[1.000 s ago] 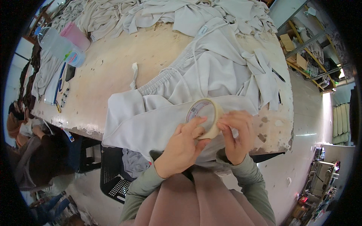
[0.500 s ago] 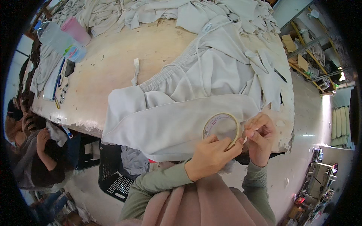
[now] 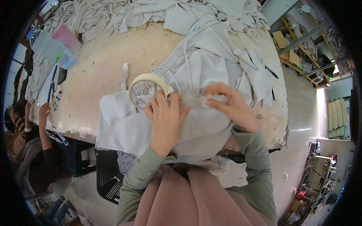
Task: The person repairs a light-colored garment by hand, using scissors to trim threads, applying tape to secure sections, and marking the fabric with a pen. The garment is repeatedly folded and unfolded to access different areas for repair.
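A roll of cream masking tape [image 3: 146,77] stands tilted on a pale grey garment, its loose end sticking up. My left hand [image 3: 165,119] grips the roll's right edge, fingers bent over it, thumb out to the right. Beyond, to the right, my right hand [image 3: 234,107] pinches a small torn piece of tape [image 3: 208,101] between thumb and fingertips, just over the cloth. The pale grey garment [image 3: 209,56], with a gathered elastic waist and a drawstring, spreads across the table's near side under both hands.
Piled pale cloth [image 3: 139,15] lines the table's far edge. A clear water bottle [image 3: 52,49] and a pink cup [image 3: 67,37] stand far left. A black crate [image 3: 107,177] sits below the near edge. Another person's hand [image 3: 44,113] is at the left edge.
My left hand has moved left and away from me with the tape roll, now over the garment's middle. My right hand has parted from it, moving left and up with a small tape piece.
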Motion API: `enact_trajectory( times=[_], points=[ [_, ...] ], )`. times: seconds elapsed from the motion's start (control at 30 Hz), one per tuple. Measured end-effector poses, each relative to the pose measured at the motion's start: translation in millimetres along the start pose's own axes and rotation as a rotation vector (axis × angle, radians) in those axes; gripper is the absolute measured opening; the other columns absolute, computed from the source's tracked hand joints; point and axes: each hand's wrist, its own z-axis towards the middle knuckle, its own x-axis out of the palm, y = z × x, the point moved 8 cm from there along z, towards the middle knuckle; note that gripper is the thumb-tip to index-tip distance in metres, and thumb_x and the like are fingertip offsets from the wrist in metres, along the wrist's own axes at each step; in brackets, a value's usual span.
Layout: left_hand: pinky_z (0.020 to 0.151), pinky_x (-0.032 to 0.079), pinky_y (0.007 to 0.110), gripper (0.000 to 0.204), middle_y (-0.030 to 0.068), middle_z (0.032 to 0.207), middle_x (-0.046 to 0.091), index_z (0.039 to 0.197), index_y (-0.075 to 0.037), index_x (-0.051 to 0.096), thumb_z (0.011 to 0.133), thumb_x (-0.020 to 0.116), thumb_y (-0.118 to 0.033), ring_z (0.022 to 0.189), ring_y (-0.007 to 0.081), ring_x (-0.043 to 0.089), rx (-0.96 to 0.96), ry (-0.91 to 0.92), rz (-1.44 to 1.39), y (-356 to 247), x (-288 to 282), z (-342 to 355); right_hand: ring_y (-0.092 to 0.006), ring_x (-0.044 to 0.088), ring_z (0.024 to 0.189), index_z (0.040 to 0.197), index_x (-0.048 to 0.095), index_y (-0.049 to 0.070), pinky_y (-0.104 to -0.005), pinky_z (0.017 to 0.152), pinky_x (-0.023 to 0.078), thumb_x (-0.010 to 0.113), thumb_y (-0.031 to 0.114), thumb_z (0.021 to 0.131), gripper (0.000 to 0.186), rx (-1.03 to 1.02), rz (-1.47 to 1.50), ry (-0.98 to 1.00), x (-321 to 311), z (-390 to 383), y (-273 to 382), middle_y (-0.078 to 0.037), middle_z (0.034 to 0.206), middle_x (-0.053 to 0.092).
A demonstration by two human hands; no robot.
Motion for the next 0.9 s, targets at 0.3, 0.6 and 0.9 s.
enact_trajectory(
  times=[0.3,0.6,0.9],
  points=[
    [0.085,0.027,0.043,0.014,0.0109,0.100,0.050,0.096,-0.012,0.060,0.085,0.062,-0.021,0.097,0.0285,0.047,-0.030,0.132,-0.301,14.3,6.9,2.7,-0.0156,0.059,0.088,0.097,0.056,-0.001,-0.0293,0.084,0.046,0.063,0.008,0.085,0.016,0.005,-0.068,0.128,38.2,30.1,-8.9,-0.006,0.093,0.062],
    [0.089,0.023,0.042,0.021,0.0112,0.100,0.050,0.092,-0.011,0.063,0.080,0.070,-0.027,0.097,0.0275,0.049,-0.146,0.232,-0.553,20.0,4.0,5.8,-0.0160,0.062,0.076,0.102,0.055,0.000,-0.0285,0.071,0.049,0.059,0.011,0.089,0.017,-0.073,0.049,0.028,40.2,18.1,9.2,-0.009,0.089,0.064],
    [0.084,0.025,0.040,0.023,0.0082,0.097,0.053,0.085,-0.011,0.063,0.075,0.075,-0.027,0.095,0.0248,0.050,-0.172,0.248,-0.686,19.5,2.0,3.5,-0.0277,0.059,0.074,0.099,0.055,0.003,-0.0348,0.067,0.047,0.059,0.015,0.089,0.016,-0.062,-0.168,-0.111,31.7,9.2,28.3,-0.013,0.098,0.057]
  ],
)
